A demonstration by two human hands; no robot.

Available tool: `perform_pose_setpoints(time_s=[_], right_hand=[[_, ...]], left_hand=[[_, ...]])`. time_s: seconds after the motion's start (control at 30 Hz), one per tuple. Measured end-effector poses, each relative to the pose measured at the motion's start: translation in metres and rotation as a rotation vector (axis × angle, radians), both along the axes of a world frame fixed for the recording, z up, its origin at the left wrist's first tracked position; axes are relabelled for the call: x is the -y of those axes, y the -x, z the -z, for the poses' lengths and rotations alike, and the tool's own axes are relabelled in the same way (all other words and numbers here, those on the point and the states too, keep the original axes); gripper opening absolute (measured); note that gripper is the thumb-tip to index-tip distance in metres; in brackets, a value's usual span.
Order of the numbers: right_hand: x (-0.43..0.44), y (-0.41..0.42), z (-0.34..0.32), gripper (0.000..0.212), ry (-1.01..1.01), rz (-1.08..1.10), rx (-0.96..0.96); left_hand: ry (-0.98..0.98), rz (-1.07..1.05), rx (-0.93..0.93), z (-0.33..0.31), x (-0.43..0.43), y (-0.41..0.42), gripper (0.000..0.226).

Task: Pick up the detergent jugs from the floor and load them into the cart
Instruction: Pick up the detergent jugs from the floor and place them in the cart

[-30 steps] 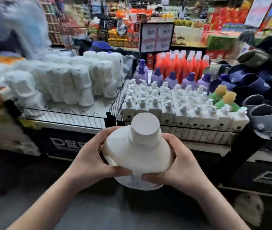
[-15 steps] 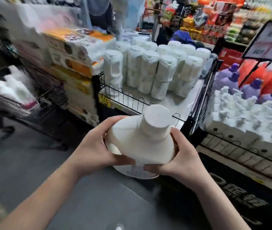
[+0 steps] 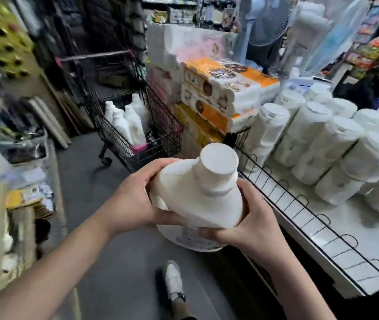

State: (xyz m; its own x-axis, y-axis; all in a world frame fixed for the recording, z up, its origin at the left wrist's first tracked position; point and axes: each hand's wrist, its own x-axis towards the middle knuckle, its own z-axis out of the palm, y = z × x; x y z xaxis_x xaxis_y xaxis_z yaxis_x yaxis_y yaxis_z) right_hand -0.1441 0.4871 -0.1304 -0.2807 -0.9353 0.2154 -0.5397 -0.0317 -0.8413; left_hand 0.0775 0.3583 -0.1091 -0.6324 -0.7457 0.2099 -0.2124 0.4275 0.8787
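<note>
Grey shop floor (image 3: 114, 262) below, one white shoe (image 3: 173, 280) on it. Goods (image 3: 26, 195) at left too blurry to tell. Up over the floor, a white jug (image 3: 197, 195), base partly hidden by fingers. Gripped by left hand (image 3: 135, 204) and right hand (image 3: 251, 225), both curled round its sides. Ahead, black cart (image 3: 167, 135) holding more jugs (image 3: 128, 125). At right, shelf (image 3: 345, 227) of white rolls (image 3: 308, 135), cut off.

- Two grips, left grip (image 3: 133, 204) and right grip (image 3: 251, 225), hold one jug (image 3: 197, 195).
- Four jugs (image 3: 135, 128) stand ahead of the grips, in one cart (image 3: 167, 139).
- One shoe (image 3: 173, 280) shows below the grips.
- Three orange packs (image 3: 225, 75) are stacked beyond the grips.
- Roll packs (image 3: 311, 135) lie right of the grips, too many and too blurred to count.
</note>
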Motion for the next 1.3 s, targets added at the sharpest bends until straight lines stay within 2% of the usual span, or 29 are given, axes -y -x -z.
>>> perform_pose_setpoints(time_s=[0.3,0.5,0.63,0.93,1.17,1.3], right_hand=[[0.209,0.014,0.015,0.091,0.048,-0.214,0.056],[0.326,0.008,0.004,0.091,0.002,-0.383,0.027],[0.390,-0.007,0.007,0.090,-0.029,-0.419,0.017],[0.538,-0.075,0.026,0.094,-0.082,-0.321,0.041],[0.646,-0.141,0.018,0.094,-0.065,-0.133,0.009],[0.694,-0.163,0.010,0.100,-0.059,-0.023,0.023]], left_hand=[[0.023,-0.175,0.033,0.004,0.159,-0.010,0.096],[-0.004,-0.300,0.019,0.012,0.246,-0.029,0.101],[-0.020,-0.347,0.018,0.018,0.300,-0.047,0.101],[-0.053,-0.302,0.006,0.049,0.467,-0.110,0.103],[-0.010,-0.128,0.114,0.045,0.624,-0.160,0.108],[0.038,-0.019,0.108,0.034,0.697,-0.168,0.105]])
